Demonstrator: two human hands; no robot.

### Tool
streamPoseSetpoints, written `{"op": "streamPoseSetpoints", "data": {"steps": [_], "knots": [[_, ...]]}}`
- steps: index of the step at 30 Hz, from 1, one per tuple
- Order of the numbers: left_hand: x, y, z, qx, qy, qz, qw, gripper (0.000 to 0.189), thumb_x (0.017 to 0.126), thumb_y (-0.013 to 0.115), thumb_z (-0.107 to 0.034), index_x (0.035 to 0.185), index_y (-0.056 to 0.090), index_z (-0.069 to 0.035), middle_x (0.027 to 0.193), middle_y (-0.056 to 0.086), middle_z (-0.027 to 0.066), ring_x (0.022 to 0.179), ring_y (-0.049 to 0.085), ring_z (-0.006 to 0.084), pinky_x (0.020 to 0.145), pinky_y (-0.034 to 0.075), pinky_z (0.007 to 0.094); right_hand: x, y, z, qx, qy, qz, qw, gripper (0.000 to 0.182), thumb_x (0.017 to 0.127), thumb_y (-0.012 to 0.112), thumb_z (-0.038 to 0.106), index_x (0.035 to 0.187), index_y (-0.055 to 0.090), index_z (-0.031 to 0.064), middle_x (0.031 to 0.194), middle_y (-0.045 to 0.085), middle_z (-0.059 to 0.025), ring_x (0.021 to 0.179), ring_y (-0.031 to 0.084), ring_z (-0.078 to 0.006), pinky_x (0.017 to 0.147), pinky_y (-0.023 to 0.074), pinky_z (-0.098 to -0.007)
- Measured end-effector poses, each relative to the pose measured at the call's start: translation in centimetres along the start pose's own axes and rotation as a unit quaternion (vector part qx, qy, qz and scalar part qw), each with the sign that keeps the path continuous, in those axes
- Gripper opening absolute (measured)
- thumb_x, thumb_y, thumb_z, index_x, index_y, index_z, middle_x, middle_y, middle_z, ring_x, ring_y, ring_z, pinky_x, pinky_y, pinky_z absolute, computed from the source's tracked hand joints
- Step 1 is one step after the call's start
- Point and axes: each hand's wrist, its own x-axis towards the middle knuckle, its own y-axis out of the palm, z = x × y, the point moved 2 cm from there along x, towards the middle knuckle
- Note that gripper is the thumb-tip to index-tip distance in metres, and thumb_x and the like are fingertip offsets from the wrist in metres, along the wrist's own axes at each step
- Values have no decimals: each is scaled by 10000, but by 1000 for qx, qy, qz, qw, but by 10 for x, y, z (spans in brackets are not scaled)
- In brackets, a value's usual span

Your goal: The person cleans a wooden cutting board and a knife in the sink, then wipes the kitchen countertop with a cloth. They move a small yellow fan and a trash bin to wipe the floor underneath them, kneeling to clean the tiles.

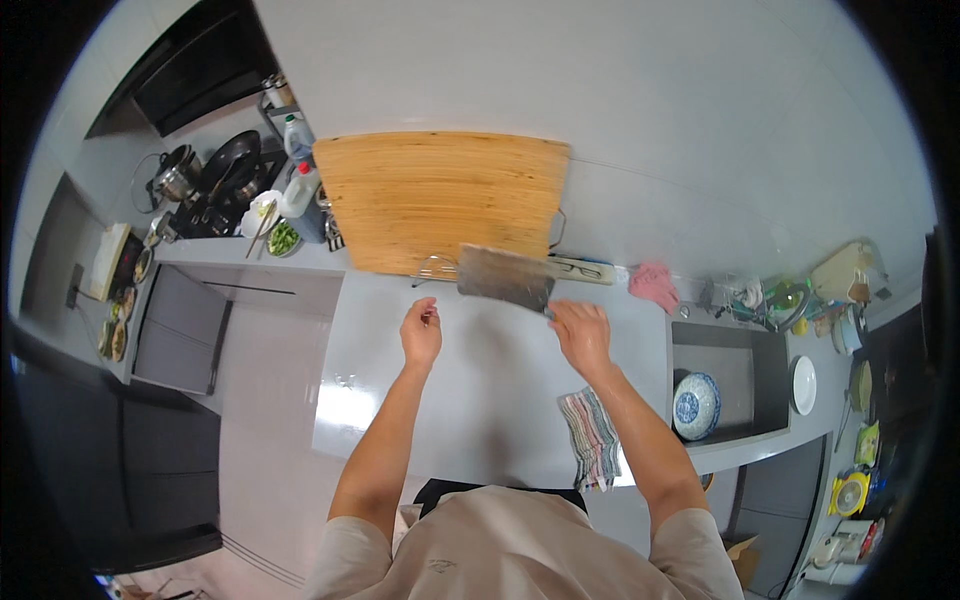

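A Chinese cleaver [504,279] with a broad grey blade is held by its handle in my right hand [585,336]. Its blade points left above the back of the grey countertop [450,390], in front of the lower edge of a large bamboo cutting board [450,199] that leans against the wall. My left hand [422,334] hovers to the left of the blade, apart from it. Its fingers are loosely curled, and I see nothing in them. A wire stand [435,270] sits at the board's foot, partly hidden by the blade.
A striped cloth [591,441] lies near my right forearm. To the right, a sink [769,367] holds a blue-and-white bowl [696,406]; a pink cloth [653,286] lies at the back. Leftward are plastic jugs [301,196], chopped greens [283,238] and a wok [229,161].
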Motion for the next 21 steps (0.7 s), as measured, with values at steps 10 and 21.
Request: {"op": "streamPoseSetpoints", "data": {"steps": [10,21], "knots": [[60,-14,11,-17,-30,38,999,289,967,661,-72,1248,719,-40,1096,745,143,967,726,241,903,579,359,145,64,38,-172,-191,-51,965,302,804,703,89,1097,777,109,1084,714,-8,1043,631,-220,939,480,-394],[43,3,67,1,-92,73,993,221,956,662,-85,1154,756,-54,1017,768,133,908,745,240,862,590,362,136,142,31,-160,-188,10,969,282,824,699,121,1095,777,105,1133,702,-51,1130,625,-247,992,483,-425]]}}
